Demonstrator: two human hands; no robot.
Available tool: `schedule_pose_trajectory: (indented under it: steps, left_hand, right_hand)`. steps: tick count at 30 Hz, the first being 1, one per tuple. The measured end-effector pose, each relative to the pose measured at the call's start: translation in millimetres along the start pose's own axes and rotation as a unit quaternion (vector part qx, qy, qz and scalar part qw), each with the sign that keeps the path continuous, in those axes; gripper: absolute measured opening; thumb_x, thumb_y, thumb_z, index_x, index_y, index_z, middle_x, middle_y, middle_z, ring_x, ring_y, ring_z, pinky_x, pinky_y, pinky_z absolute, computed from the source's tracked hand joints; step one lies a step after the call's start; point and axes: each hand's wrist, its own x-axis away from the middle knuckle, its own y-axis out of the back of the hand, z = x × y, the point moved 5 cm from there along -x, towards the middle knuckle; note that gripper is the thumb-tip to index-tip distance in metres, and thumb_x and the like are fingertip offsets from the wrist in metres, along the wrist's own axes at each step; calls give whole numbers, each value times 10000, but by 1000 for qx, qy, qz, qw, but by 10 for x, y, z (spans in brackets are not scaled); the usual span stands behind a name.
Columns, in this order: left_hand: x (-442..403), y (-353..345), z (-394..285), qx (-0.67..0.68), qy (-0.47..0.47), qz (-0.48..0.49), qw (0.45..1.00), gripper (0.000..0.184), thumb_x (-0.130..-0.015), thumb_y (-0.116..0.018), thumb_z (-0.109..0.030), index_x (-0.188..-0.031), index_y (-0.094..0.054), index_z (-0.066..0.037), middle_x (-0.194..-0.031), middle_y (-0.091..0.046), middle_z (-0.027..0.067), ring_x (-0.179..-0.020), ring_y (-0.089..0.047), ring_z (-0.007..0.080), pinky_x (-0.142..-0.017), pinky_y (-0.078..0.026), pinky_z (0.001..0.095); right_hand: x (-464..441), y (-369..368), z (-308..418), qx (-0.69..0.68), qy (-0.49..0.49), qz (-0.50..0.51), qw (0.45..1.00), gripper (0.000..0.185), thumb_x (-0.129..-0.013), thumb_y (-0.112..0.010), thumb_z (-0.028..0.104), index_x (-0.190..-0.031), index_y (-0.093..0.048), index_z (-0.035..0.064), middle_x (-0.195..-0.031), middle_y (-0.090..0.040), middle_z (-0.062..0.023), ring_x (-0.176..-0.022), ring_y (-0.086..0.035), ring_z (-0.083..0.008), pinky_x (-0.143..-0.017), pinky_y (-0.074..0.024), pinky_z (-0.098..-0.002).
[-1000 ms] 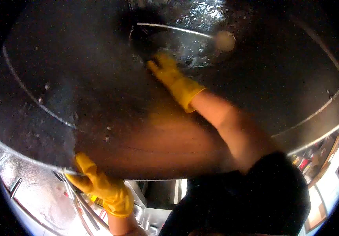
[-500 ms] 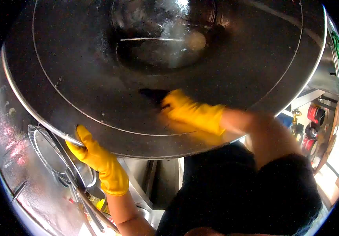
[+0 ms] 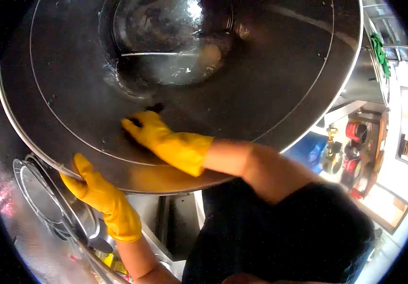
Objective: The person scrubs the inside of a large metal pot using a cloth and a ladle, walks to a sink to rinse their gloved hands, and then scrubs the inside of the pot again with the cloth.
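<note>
A large round dark metal pan or hood (image 3: 242, 104) with a bright rim fills the upper view, its deep middle shiny and wet-looking. My left hand (image 3: 102, 196), in a yellow rubber glove, grips the rim at the lower left, thumb on the inner side. My right hand (image 3: 161, 137), gloved the same way, is bent against the inner surface below the middle. A dark thing (image 3: 155, 108) shows at its fingers; its shape is mostly hidden. A thin pale rod (image 3: 149, 54) crosses the middle recess.
Wire strainers (image 3: 38, 194) and long handles lie at the lower left, beside a metal surface. On the right are a brass valve (image 3: 331, 135), red-and-black items (image 3: 355, 131), a blue object (image 3: 308, 149) and a green cloth (image 3: 379, 54).
My right hand has swept down from near the middle, then leftward across the dark surface. My left hand stays on the rim. The view has shifted, showing more of the right side.
</note>
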Motion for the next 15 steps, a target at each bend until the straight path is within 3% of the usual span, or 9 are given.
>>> schedule_pose_trajectory:
  steps: [2, 5, 8, 9, 10, 11, 12, 14, 15]
  left_hand:
    - [19, -30, -51, 43, 34, 0, 998, 414, -920, -613, -136, -1293, -484, -13, -1195, -574, 90, -1024, -547, 162, -890, -443, 268]
    - [-15, -10, 23, 41, 9, -7, 999, 372, -915, -626, -137, -1250, -520, -16, -1133, -604, 60, -971, -558, 126, -831, -445, 242]
    - [-36, 7, 87, 39, -28, -6, 999, 407, -895, -665, -214, -1231, -538, -23, -1116, -607, 49, -937, -546, 147, -814, -440, 275]
    - [-63, 29, 158, 39, -7, -1, 999, 390, -889, -673, -202, -1215, -549, -27, -1043, -611, 25, -855, -535, 113, -735, -429, 236]
    - [-72, 51, 164, 46, -6, -2, 999, 362, -885, -678, -191, -1193, -563, -41, -981, -607, 0, -777, -510, 76, -649, -402, 205]
    - [-86, 37, 137, 50, -44, -17, 998, 350, -884, -678, -188, -1185, -566, -47, -969, -607, -4, -755, -502, 66, -627, -393, 199]
    - [-98, 20, 109, 53, -83, -29, 995, 339, -883, -678, -184, -1177, -569, -53, -956, -607, -9, -732, -493, 57, -605, -383, 192]
    - [-110, 29, 148, 58, -72, -22, 995, 334, -883, -676, -178, -1174, -570, -52, -961, -612, -7, -728, -494, 54, -597, -384, 192]
    - [-112, 26, 170, 60, -66, -17, 996, 331, -883, -675, -175, -1172, -571, -51, -963, -614, -6, -726, -495, 53, -593, -384, 192]
  right_hand:
    - [-12, -161, 360, -67, 119, -75, 988, 337, -871, -625, 299, -1109, -653, 62, -1125, -619, -208, -1057, -551, -393, -936, -428, -434]
    - [435, 93, 243, -107, 218, -50, 969, 289, -878, -606, 250, -1106, -656, 81, -1123, -620, -206, -1045, -554, -396, -918, -440, -427]
    - [633, 687, -635, 184, 142, 128, 964, 269, -828, -633, 214, -1062, -686, 93, -1031, -650, -203, -958, -603, -379, -849, -478, -429]
    - [656, 1101, -827, 259, 160, 123, 945, 265, -821, -628, 208, -1051, -691, 91, -983, -663, -205, -896, -628, -375, -805, -499, -430]
    - [509, 1506, -1240, 278, 79, 158, 944, 237, -806, -628, 223, -991, -707, 97, -933, -674, -185, -859, -637, -374, -772, -510, -428]
    - [400, 1894, -1187, 433, 133, 221, 864, 220, -779, -616, 250, -905, -721, 104, -881, -682, -160, -815, -642, -374, -739, -515, -439]
    - [259, 2305, -1212, 619, 54, 176, 763, 228, -748, -606, 289, -827, -725, 111, -875, -684, -140, -815, -643, -365, -728, -513, -448]
    - [32, 2872, -1106, 733, 53, 189, 651, 276, -748, -598, 335, -733, -714, 85, -844, -685, -133, -797, -648, -362, -702, -498, -474]
    - [-52, 3128, -1123, 720, 78, 117, 680, 326, -777, -591, 370, -749, -712, 68, -863, -683, -144, -831, -642, -360, -732, -492, -465]
